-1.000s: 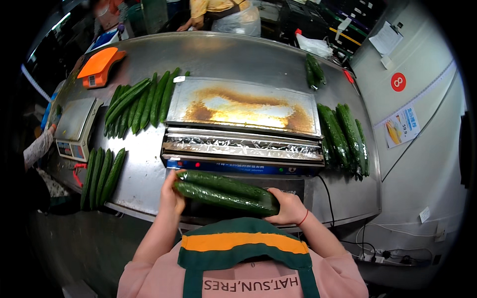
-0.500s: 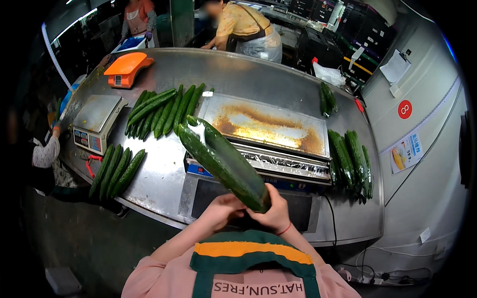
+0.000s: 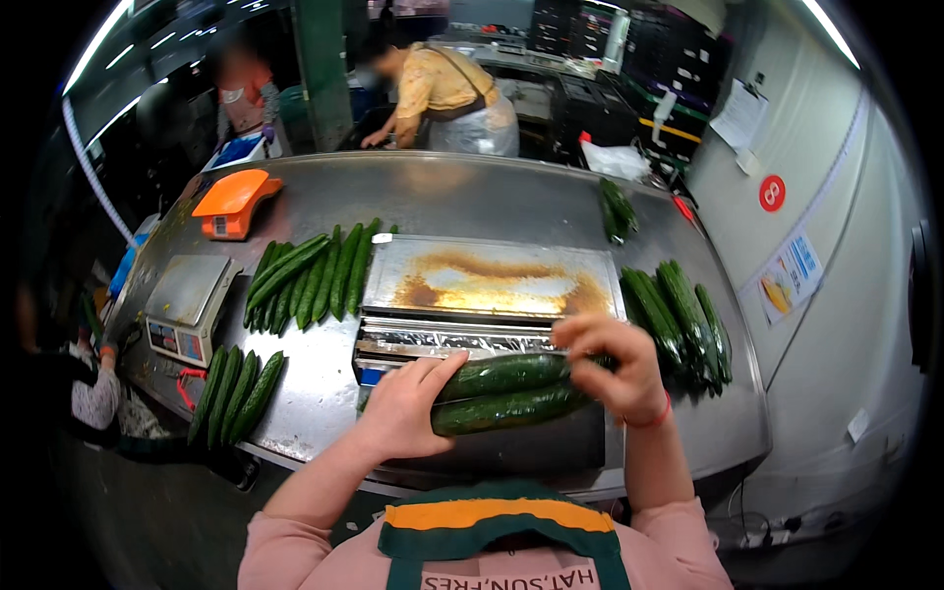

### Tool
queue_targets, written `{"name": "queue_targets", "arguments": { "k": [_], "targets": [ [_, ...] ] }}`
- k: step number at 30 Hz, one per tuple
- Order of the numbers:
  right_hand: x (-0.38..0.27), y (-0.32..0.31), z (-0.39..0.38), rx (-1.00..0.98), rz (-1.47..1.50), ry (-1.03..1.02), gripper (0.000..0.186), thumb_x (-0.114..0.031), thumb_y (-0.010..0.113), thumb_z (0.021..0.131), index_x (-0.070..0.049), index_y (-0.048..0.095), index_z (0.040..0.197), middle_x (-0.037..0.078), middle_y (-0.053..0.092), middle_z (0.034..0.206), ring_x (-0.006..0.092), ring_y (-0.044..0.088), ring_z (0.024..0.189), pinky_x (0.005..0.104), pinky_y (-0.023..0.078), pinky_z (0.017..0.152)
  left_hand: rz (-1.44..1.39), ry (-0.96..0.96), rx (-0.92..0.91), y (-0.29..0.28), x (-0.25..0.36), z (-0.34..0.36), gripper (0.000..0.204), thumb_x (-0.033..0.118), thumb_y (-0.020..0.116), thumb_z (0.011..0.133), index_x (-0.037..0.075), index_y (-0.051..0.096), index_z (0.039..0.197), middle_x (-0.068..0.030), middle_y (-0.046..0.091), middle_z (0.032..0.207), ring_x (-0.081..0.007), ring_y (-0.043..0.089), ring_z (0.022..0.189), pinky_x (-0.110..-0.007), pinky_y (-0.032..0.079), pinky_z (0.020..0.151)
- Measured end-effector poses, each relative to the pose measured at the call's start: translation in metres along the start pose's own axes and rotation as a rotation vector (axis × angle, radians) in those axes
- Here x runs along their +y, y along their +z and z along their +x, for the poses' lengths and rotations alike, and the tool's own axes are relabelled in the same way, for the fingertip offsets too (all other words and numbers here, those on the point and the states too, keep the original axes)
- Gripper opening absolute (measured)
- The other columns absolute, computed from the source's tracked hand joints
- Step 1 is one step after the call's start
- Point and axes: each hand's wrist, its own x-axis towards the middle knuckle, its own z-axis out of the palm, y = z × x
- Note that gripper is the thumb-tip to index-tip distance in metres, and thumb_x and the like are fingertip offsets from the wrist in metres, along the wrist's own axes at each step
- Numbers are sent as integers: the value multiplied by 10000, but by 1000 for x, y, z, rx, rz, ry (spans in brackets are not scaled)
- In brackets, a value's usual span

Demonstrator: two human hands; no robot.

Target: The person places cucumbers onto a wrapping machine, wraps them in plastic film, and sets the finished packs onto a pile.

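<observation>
Apparently, the wrapping is partly done. A pair of long, dark-green cucumbers (image 3: 506, 411) is held lengthwise just in front of the low, silver metal film-wrapping machine (image 3: 472, 280), and by its gleam clear film seems to be laid around it. Its left end is clasped by the left hand (image 3: 408, 408), the thumb spread over the top. At its right end, the right hand (image 3: 621, 369) is raised with curled, blurred fingers; whether film is pinched there, or the cucumbers are touched, cannot be told. Whether the ends are sealed is likewise not shown.

To the right of the machine, a glossy group of green cucumbers (image 3: 683, 320) is laid out on the grey steel table (image 3: 310, 413) and can be judged finished; a smaller shiny green bundle (image 3: 618, 211) is set apart near the far right corner. To the left, a dull, overlapping row of green cucumbers (image 3: 305, 280) is placed beside the machine, and four bare green cucumbers (image 3: 234, 398) are lined up near the front edge. No film is seen on these, so both lots are judged to be left undone.
</observation>
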Motion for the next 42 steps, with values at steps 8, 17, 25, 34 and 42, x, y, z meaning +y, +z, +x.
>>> {"name": "queue_targets", "arguments": {
  "k": [8, 17, 25, 34, 42],
  "targets": [
    [37, 90, 7, 465, -224, -17, 558, -164, 364, 911, 29, 137, 1382, 255, 195, 1406, 388, 285, 1274, 387, 295, 1015, -1318, -176, -151, 57, 10, 23, 879, 114, 712, 619, 36, 254, 1365, -96, 471, 1231, -173, 484, 1093, -315, 390, 916],
    [32, 109, -8, 40, -469, -36, 664, -290, 563, 812, 76, 307, 1302, 281, 221, 1382, 400, 235, 1292, 436, 223, 1060, -1980, -208, 172, 73, -26, 28, 734, 419, 561, 751, 67, 306, 1342, -138, 388, 1330, -254, 431, 1189, -387, 373, 976],
    [2, 35, 4, -23, -749, -201, 713, -276, 740, 617, -38, 459, 1227, 167, 428, 1274, 324, 338, 1255, 456, 224, 1049, -321, -104, 77, 25, -29, 23, 905, 118, 718, 485, 25, 342, 1303, -133, 482, 1091, -290, 502, 1002, -375, 410, 874],
    [51, -1, -52, -179, -746, 134, 802, -229, 725, 522, -79, 422, 1249, 116, 516, 877, 289, 565, 804, 384, 495, 658, 215, 272, 31, 17, 18, 71, 810, 115, 750, 459, 76, 467, 1217, -145, 479, 1108, -328, 484, 1018, -427, 377, 883],
    [86, -138, -67, 406, -1015, 516, 688, -176, 706, 550, 0, 484, 1177, 172, 518, 1116, 319, 465, 1065, 390, 375, 916, -141, -509, 715, 15, -79, -41, 551, 9, 640, 704, 4, 442, 1218, -189, 477, 1187, -319, 464, 1098, -368, 354, 944]
  ]
}}
